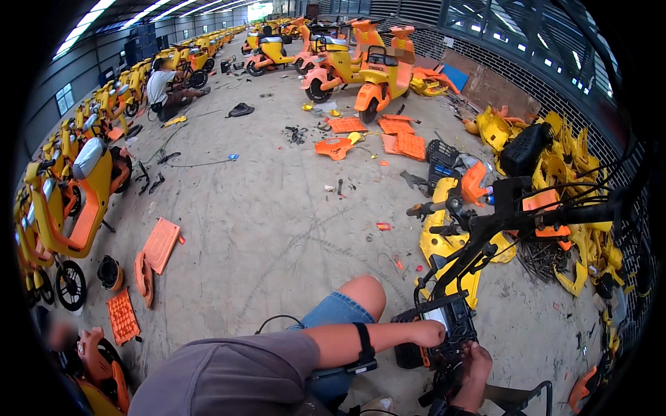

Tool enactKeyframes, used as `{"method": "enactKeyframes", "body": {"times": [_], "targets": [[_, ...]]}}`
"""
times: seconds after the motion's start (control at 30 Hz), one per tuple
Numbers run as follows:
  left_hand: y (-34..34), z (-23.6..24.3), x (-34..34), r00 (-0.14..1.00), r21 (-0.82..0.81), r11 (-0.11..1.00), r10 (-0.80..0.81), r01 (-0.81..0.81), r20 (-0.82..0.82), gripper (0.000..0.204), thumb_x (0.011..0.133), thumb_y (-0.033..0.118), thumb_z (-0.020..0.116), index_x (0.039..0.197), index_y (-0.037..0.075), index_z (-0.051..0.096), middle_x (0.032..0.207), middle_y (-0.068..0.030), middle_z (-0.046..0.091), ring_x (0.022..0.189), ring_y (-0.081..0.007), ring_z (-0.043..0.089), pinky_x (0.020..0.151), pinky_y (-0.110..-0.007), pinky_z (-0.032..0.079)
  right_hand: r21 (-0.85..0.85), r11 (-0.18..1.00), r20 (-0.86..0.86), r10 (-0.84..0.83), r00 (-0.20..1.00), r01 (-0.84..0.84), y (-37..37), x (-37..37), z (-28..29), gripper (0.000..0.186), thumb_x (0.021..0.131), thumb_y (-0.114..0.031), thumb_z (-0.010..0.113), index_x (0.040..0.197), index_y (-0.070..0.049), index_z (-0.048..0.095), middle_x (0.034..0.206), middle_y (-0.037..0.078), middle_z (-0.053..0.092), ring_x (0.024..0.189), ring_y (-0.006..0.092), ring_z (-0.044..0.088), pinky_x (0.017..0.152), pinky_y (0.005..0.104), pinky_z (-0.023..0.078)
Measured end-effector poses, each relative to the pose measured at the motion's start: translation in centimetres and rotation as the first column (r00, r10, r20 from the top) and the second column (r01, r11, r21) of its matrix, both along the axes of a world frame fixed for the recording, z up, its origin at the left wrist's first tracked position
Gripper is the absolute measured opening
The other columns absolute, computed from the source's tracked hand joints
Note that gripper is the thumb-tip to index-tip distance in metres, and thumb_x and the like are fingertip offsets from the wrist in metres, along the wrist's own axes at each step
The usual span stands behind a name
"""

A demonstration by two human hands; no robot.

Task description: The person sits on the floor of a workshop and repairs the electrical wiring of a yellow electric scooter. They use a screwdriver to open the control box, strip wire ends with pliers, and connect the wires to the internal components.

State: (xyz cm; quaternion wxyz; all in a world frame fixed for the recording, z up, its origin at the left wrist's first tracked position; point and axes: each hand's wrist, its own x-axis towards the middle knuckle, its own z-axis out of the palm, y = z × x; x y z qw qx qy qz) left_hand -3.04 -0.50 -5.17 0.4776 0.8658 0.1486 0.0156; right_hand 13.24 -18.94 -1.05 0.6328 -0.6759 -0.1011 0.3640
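frame (459, 327) blk | shorts (336, 310) blu | shirt (222, 381) gry | scooters (104, 201) yel+org | panel (161, 246) org | wall (461, 52) blk/wht brick

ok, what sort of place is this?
Probably a large shed where scooters are stripped or repaired: rows of yellow-and-orange scooters along the left, a heap of yellow body panels by the brick wall, loose orange panels on the floor.

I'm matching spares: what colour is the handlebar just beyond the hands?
The handlebar is black, clearest in the head view.
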Motion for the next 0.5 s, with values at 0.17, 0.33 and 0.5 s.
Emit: {"method": "enactKeyframes", "body": {"times": [0.17, 0.33, 0.5], "targets": [[-2.0, 1.4, 1.4, 0.994, 0.041, 0.993, -0.111, 0.111, -0.017, 0.021, 0.077, 0.015, 0.057, 0.092, 0.004, 0.067, 0.095, -0.0197, 0.068, 0.093, -0.0371, 0.065, 0.077, -0.044, 0.051, 0.060, 0.989, -0.058, -0.131, 0.990, 0.135, -1.3, -0.9, 2.3, 0.033, 0.095, -0.032, 0.063, 0.098, 0.001, 0.064, 0.083, 0.009, 0.066, 0.069, 0.0163, 0.057, 0.062, 0.0310, 0.045], [-2.5, 1.3, 2.1, 0.991, 0.079, 0.997, 0.005, 0.006, -0.137, 0.036, 0.078, 0.012, 0.061, 0.111, -0.003, 0.059, 0.106, -0.0256, 0.066, 0.102, -0.0404, 0.064, 0.084, -0.046, 0.051, 0.123, 0.967, -0.061, -0.216, 0.975, 0.222, -2.2, -2.8, 5.2, 0.035, 0.096, -0.036, 0.058, 0.102, -0.002, 0.063, 0.086, 0.006, 0.064, 0.070, 0.0157, 0.053, 0.066, 0.0314, 0.045], [-1.7, 0.3, 1.9, 0.999, 0.178, 0.983, -0.042, 0.047, -0.034, 0.037, 0.079, 0.013, 0.062, 0.111, -0.005, 0.054, 0.098, -0.0267, 0.066, 0.097, -0.0444, 0.063, 0.081, -0.050, 0.050, 0.063, 0.973, 0.019, -0.222, 0.975, 0.221, -3.1, -5.4, 11.7, 0.027, 0.090, -0.025, 0.058, 0.114, -0.013, 0.061, 0.110, -0.001, 0.065, 0.083, 0.0131, 0.053, 0.071, 0.0316, 0.044]]}}
